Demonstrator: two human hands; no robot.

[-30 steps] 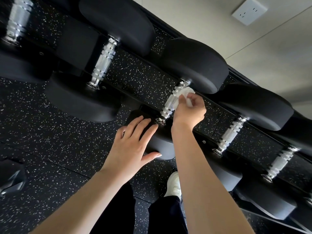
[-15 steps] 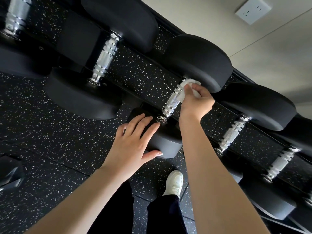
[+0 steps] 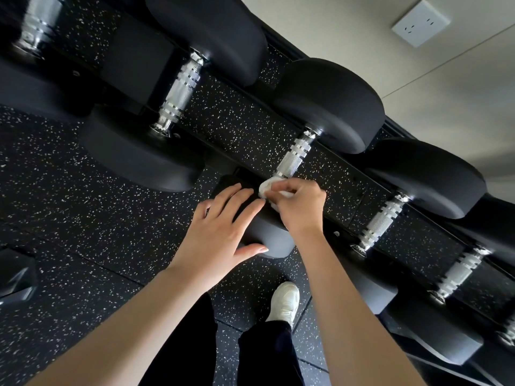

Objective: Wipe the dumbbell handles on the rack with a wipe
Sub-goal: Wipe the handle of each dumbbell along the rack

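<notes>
Several black dumbbells with knurled chrome handles lie side by side on a dark rack. My right hand pinches a crumpled white wipe against the near end of the middle dumbbell's handle. That end of the handle is hidden under the wipe and my fingers. My left hand lies flat, fingers spread, on the near black head of the same dumbbell. Bare neighbouring handles show to the left and to the right.
Black speckled rubber flooring runs under and in front of the rack. A pale wall with a white socket stands behind it. My white shoe and dark trouser legs are below. Another dark weight sits at the left edge.
My right hand has slid the wipe down the handle from its far end, by the back head, to the near end. The left hand has stayed on the front head.
</notes>
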